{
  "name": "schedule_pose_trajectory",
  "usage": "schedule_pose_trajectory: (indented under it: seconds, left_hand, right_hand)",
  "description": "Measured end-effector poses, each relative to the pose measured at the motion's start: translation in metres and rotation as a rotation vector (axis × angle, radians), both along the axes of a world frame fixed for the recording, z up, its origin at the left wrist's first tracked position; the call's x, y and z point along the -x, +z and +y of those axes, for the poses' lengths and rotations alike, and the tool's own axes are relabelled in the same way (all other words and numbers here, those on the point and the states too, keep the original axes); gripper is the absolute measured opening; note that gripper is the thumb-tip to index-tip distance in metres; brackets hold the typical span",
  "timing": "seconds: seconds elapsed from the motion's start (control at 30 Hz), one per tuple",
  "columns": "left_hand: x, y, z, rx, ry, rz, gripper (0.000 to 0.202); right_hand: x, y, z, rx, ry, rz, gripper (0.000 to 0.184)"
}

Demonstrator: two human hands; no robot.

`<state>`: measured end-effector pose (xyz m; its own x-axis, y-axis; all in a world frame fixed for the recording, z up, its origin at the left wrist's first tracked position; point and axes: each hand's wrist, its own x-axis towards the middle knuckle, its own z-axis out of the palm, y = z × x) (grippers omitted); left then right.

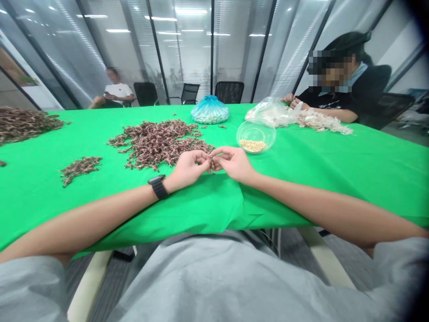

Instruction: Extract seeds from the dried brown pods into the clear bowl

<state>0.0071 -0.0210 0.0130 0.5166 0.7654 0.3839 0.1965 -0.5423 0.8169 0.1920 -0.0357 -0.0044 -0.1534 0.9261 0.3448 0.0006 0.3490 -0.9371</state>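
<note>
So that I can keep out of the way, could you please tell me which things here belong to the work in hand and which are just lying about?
Belonging to the work: left hand and right hand, pinching a small brown dried piece; brown heap; clear plastic bowl of pale grains.

Just lying about: blue plastic bag; black chair.

Bright, even light from rows of ceiling panels, with glare streaking the glass partition. Only faint, soft shadows under the left hand and right hand on the green-covered bench. Strong fisheye bowing toward the frame edges, darkening at the right corners.
</note>
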Motion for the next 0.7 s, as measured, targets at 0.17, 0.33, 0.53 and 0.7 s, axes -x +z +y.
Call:
schedule_pose_trajectory:
  seconds: [0.17,0.33,0.53,0.7]
  left_hand:
    - [0.0,0.001,0.001,-0.034,0.01,0.014,0.02]
    - [-0.001,0.001,0.008,0.059,-0.036,-0.073,0.024]
    - [0.0,-0.001,0.009,0.074,-0.075,0.054,0.047]
    - [-0.002,-0.002,0.006,0.227,-0.209,0.078,0.056]
  right_hand:
    - [0.001,0.0,0.001,0.052,-0.005,0.049,0.033]
    - [-0.002,0.002,0.003,0.049,-0.029,0.075,0.034]
    - [-0.01,0.003,0.007,-0.013,-0.086,0.002,0.032]
    - [-0.009,0.003,0.007,-0.04,-0.067,-0.027,0.032]
